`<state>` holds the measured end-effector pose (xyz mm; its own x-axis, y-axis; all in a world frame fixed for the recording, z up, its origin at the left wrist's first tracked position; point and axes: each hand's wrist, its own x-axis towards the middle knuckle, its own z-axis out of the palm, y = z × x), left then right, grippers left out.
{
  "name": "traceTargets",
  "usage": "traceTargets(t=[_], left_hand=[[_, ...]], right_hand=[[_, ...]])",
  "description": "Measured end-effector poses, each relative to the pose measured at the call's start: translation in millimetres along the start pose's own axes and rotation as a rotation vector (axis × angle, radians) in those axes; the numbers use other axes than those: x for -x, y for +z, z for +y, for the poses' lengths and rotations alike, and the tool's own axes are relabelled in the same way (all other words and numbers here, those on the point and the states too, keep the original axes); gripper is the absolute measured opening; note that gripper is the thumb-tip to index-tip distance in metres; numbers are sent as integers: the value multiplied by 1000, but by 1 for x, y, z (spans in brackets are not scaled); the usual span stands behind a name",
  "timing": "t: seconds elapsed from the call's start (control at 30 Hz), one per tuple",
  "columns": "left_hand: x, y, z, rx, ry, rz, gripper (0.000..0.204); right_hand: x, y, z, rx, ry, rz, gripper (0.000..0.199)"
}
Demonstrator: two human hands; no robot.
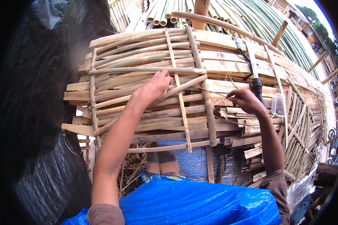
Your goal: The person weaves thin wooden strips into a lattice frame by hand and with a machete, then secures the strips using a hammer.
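Note:
A bamboo lattice panel (pixel 150 120) of pale slats and crosspieces lies in front of me on a stack of split wood. My left hand (pixel 157 89) is closed at the panel's middle, its fingers around a slanting bamboo slat (pixel 189 83) beside an upright crosspiece; some fingertips are hidden. To the right of the panel my right hand (pixel 246 101) pinches a thin binding strip (pixel 213 92), which runs leftward to the panel's right upright. Just beyond that hand lies a large knife (pixel 252 62) with a black handle.
A clear plastic container (pixel 278 105) sits right of the knife handle. Split wood pieces (pixel 253 153) are piled at the right, beside another lattice (pixel 298 112). Long green bamboo poles (pixel 257 28) stretch behind. Black sheeting (pixel 45 112) hangs at left; blue woven sheet (pixel 199 200) covers my lap.

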<state>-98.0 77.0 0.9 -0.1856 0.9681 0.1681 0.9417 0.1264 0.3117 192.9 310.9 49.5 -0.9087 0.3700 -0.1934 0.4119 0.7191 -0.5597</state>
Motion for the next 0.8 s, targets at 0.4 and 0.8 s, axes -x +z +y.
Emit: traceTargets(t=[0.4,0.8], left_hand=[[9,-42,19,637,-408,-291,20],[23,0,31,1102,-352,-32,26]], right_hand=[[22,3,-50,-778,-83,-165,26],[31,28,-103,-952,-189,-109,23]])
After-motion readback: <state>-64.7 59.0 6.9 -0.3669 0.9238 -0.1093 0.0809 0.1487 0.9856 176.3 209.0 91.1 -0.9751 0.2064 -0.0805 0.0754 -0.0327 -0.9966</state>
